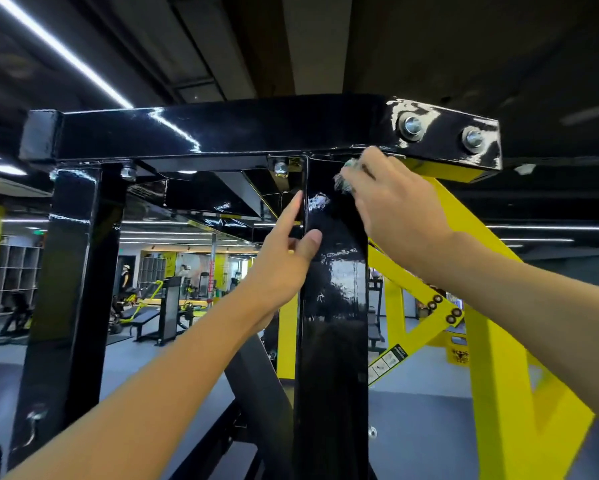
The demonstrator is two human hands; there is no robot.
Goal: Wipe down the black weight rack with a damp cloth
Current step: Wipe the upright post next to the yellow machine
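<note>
The black weight rack (pixel 222 133) fills the view: a glossy top crossbeam with two bolts at its right end, and two upright posts below it. My left hand (pixel 284 258) holds the left edge of the near upright post (pixel 332 323), thumb on its front face, index finger pointing up. My right hand (pixel 391 202) grips a small crumpled cloth (pixel 346 178) and presses it against the top of that post, just under the crossbeam. Most of the cloth is hidden inside my fingers. Wet streaks shine on the post near the cloth.
Yellow frame members (pixel 492 341) slant down to the right behind the post. A second black post (pixel 73 271) stands at left. Beyond it lie benches (pixel 152 317), gym machines and lockers on a grey floor, with people in the distance.
</note>
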